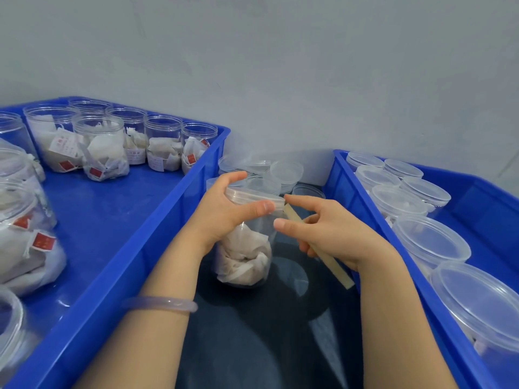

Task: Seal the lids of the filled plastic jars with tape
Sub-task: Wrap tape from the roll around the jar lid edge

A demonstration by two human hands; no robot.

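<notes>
Nearest, my left hand (224, 211) grips the jar (247, 256) at its lid (252, 195). My right hand (334, 231) pinches tape (339, 273) just beside.

Bright, even light w/ soft shadows on dark surface (252, 346). Glare spots on bin (118, 209) at 8 o'clock. Wide-angle bend at edges; jars (22, 248) at 9 o'clock blurry.

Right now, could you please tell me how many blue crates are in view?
2. The left crate holds open filled jars; the right crate holds lidded jars. Both run past the frame edges, and none seems hidden.
</notes>
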